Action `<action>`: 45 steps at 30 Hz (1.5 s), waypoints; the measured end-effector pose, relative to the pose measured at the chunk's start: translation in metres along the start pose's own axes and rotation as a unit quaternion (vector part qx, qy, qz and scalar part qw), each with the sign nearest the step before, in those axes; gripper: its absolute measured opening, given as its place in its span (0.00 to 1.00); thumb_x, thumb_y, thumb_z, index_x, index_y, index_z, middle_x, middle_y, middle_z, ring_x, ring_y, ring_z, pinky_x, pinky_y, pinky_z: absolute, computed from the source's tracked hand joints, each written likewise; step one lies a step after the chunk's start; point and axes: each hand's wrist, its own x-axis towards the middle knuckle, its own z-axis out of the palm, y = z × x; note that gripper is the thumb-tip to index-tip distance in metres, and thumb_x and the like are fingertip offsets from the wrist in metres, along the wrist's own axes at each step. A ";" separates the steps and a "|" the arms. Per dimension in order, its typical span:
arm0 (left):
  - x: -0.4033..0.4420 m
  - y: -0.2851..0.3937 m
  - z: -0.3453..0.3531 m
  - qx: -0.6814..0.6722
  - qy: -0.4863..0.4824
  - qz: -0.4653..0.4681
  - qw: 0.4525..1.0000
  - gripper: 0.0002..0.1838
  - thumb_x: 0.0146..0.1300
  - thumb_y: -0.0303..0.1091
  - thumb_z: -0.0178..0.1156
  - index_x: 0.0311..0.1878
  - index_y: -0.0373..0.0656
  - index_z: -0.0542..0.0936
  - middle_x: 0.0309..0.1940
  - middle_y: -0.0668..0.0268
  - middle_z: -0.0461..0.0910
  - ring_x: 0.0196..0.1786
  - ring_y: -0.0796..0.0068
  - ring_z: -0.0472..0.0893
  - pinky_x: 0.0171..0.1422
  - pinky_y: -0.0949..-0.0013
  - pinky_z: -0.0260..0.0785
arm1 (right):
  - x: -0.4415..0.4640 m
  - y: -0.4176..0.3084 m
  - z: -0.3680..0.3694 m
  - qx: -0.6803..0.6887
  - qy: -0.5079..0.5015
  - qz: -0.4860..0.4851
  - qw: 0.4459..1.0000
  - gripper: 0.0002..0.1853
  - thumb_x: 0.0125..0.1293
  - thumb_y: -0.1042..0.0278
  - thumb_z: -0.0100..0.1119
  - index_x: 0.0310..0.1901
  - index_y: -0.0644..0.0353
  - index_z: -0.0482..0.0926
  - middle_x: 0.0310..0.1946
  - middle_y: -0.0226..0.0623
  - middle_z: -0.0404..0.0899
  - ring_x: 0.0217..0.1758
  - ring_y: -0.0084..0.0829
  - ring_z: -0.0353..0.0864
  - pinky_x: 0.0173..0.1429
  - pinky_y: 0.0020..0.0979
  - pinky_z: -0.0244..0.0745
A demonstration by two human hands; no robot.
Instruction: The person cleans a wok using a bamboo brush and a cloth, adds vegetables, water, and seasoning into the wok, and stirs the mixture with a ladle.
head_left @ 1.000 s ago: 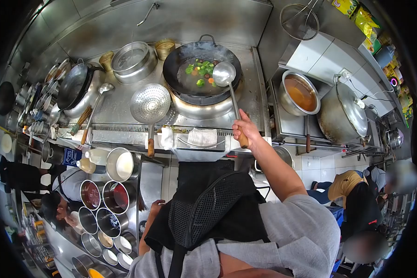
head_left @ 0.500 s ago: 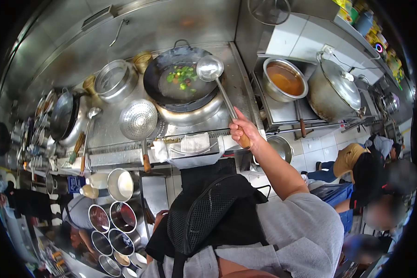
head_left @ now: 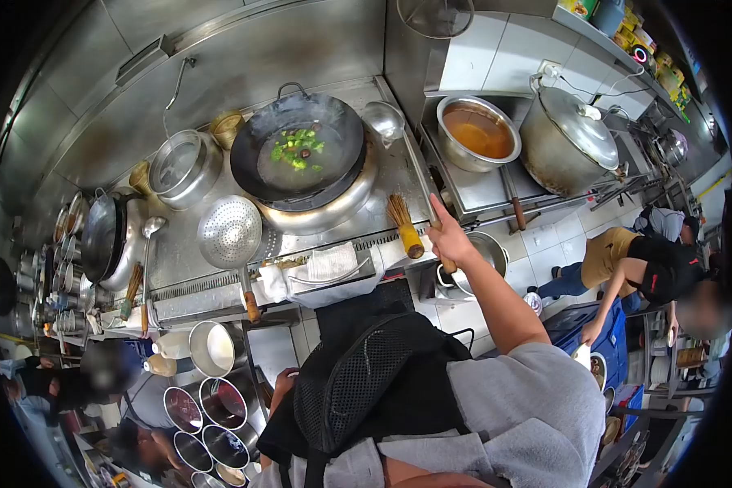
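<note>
My right hand [head_left: 450, 237] is wrapped round the wooden end of a long-handled ladle [head_left: 415, 163]. The ladle's metal bowl is beside the wok, to its right. In the black wok [head_left: 246, 167], chopped green vegetables [head_left: 298, 149] and a few dark pieces sit in liquid, with faint steam above. A bamboo brush [head_left: 403, 224] with a yellow handle leans at the stove's front edge, left of my right hand. My left hand [head_left: 285, 381] hangs low beside my black apron, partly hidden; its grip is not readable.
A perforated skimmer [head_left: 230, 232] lies left of the wok. On the right stand a bowl of orange-brown liquid [head_left: 478, 134] and a large lidded pot [head_left: 569, 138]. Several metal containers [head_left: 211, 346] are at lower left. A co-worker [head_left: 626, 260] bends over at far right.
The ladle has moved from over the wok's right edge to beside the wok. The bamboo brush now shows. The camera view has shifted, and the co-worker's arm reaches lower.
</note>
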 end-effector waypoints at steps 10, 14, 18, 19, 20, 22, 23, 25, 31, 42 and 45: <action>-0.075 0.124 -0.021 -0.058 -0.011 -0.113 0.992 0.17 0.61 0.22 0.65 0.54 0.36 0.79 0.38 0.57 0.86 0.37 0.71 0.84 0.40 0.68 0.78 | -0.012 -0.036 -0.008 -0.494 -0.063 -0.060 0.865 0.43 0.66 0.69 0.54 0.78 0.32 0.44 0.39 0.57 0.81 0.45 0.56 0.81 0.55 0.52 0.73; -0.076 0.096 -0.013 -0.106 -0.004 -0.104 0.989 0.17 0.62 0.20 0.64 0.55 0.34 0.78 0.38 0.56 0.86 0.39 0.70 0.85 0.43 0.69 0.79 | -0.002 -0.038 -0.001 -0.530 -0.105 -0.107 0.835 0.43 0.65 0.69 0.53 0.78 0.33 0.45 0.41 0.57 0.82 0.45 0.55 0.81 0.56 0.50 0.73; -0.077 0.055 0.000 -0.055 0.006 -0.053 0.997 0.18 0.61 0.19 0.64 0.55 0.35 0.78 0.38 0.55 0.86 0.41 0.69 0.85 0.45 0.69 0.79 | 0.007 -0.031 0.002 -0.498 -0.126 -0.159 0.843 0.43 0.62 0.72 0.49 0.78 0.34 0.46 0.41 0.58 0.82 0.45 0.55 0.81 0.55 0.51 0.73; -0.077 0.048 0.003 -0.138 0.004 -0.125 0.982 0.18 0.61 0.21 0.65 0.55 0.35 0.79 0.39 0.55 0.86 0.42 0.70 0.85 0.46 0.69 0.79 | 0.011 -0.032 0.005 -0.501 -0.128 -0.164 0.840 0.43 0.62 0.72 0.49 0.78 0.34 0.46 0.41 0.58 0.82 0.45 0.55 0.81 0.55 0.51 0.73; -0.077 0.041 0.006 -0.220 0.001 -0.193 0.956 0.18 0.60 0.24 0.67 0.54 0.35 0.79 0.39 0.55 0.87 0.42 0.70 0.86 0.46 0.69 0.79 | 0.014 -0.034 0.008 -0.515 -0.128 -0.155 0.833 0.43 0.62 0.72 0.50 0.78 0.35 0.46 0.41 0.58 0.82 0.45 0.55 0.81 0.55 0.51 0.73; -0.067 -0.018 0.026 -0.157 0.015 -0.145 0.977 0.19 0.59 0.27 0.70 0.53 0.36 0.80 0.39 0.56 0.87 0.41 0.72 0.86 0.46 0.69 0.78 | 0.019 -0.043 0.016 -0.544 -0.127 -0.128 0.819 0.43 0.62 0.72 0.50 0.78 0.37 0.47 0.40 0.59 0.81 0.45 0.56 0.81 0.54 0.52 0.72; -0.062 -0.032 0.032 -0.089 0.027 -0.098 0.991 0.20 0.57 0.31 0.72 0.52 0.37 0.81 0.38 0.57 0.87 0.41 0.73 0.85 0.45 0.70 0.78 | 0.024 -0.046 0.018 -0.546 -0.127 -0.132 0.817 0.43 0.62 0.72 0.50 0.78 0.37 0.47 0.40 0.59 0.81 0.45 0.56 0.81 0.54 0.52 0.72; -0.067 -0.037 0.038 -0.113 0.047 -0.098 0.988 0.21 0.55 0.36 0.75 0.50 0.38 0.83 0.37 0.58 0.87 0.39 0.74 0.85 0.44 0.70 0.78 | 0.038 -0.042 0.023 -0.496 -0.131 -0.074 0.855 0.44 0.64 0.71 0.56 0.78 0.36 0.46 0.52 0.59 0.79 0.54 0.57 0.78 0.63 0.47 0.70; -0.074 -0.055 0.053 -0.179 0.063 -0.111 0.976 0.19 0.55 0.34 0.74 0.50 0.40 0.84 0.37 0.60 0.87 0.38 0.75 0.85 0.45 0.70 0.78 | 0.107 -0.047 0.052 -0.274 -0.065 -0.068 0.957 0.42 0.66 0.75 0.53 0.78 0.42 0.47 0.52 0.55 0.79 0.40 0.43 0.83 0.46 0.41 0.78; -0.106 -0.058 0.054 -0.071 0.114 -0.101 0.986 0.20 0.54 0.36 0.74 0.51 0.42 0.84 0.37 0.60 0.87 0.39 0.73 0.85 0.46 0.70 0.77 | 0.220 -0.068 0.139 -0.086 -0.061 -0.069 0.992 0.43 0.64 0.79 0.55 0.78 0.47 0.48 0.28 0.35 0.71 0.21 0.25 0.68 0.22 0.32 0.69; -0.116 -0.057 0.056 -0.094 0.108 -0.118 0.983 0.21 0.54 0.36 0.74 0.51 0.42 0.84 0.37 0.60 0.87 0.39 0.73 0.85 0.46 0.70 0.77 | 0.224 -0.061 0.163 -0.030 -0.084 -0.036 0.995 0.44 0.64 0.79 0.55 0.79 0.47 0.46 0.27 0.34 0.70 0.23 0.25 0.69 0.22 0.31 0.69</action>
